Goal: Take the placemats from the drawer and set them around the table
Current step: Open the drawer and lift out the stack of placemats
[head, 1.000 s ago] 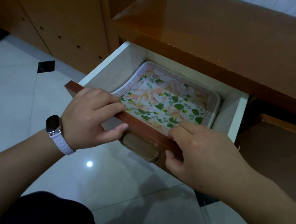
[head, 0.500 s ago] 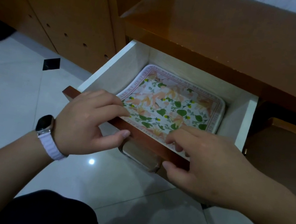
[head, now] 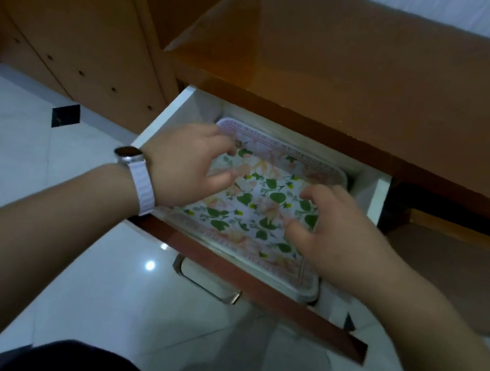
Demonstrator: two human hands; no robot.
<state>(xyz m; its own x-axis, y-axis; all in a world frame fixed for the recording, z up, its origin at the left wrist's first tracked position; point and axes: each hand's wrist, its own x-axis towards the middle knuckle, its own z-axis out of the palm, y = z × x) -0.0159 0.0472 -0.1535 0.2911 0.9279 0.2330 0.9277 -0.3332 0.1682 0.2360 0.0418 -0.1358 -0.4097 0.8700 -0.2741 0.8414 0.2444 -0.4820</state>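
Open drawer [head: 163, 127] holds placemats [head: 260, 200] beneath left hand [head: 186, 163] and right hand [head: 336, 231], both hands loosely curled, empty.

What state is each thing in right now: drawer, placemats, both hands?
drawer, pulled open.
placemats, stacked flat inside the drawer, not yet lifted.
left hand, over the placemats' far left corner, fingers curled; grip unclear from blur.
right hand, over the placemats' right side, fingers curled; grip unclear.
watch, strapped on the left wrist.

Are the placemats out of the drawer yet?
No, the floral placemats lie flat inside the open drawer.
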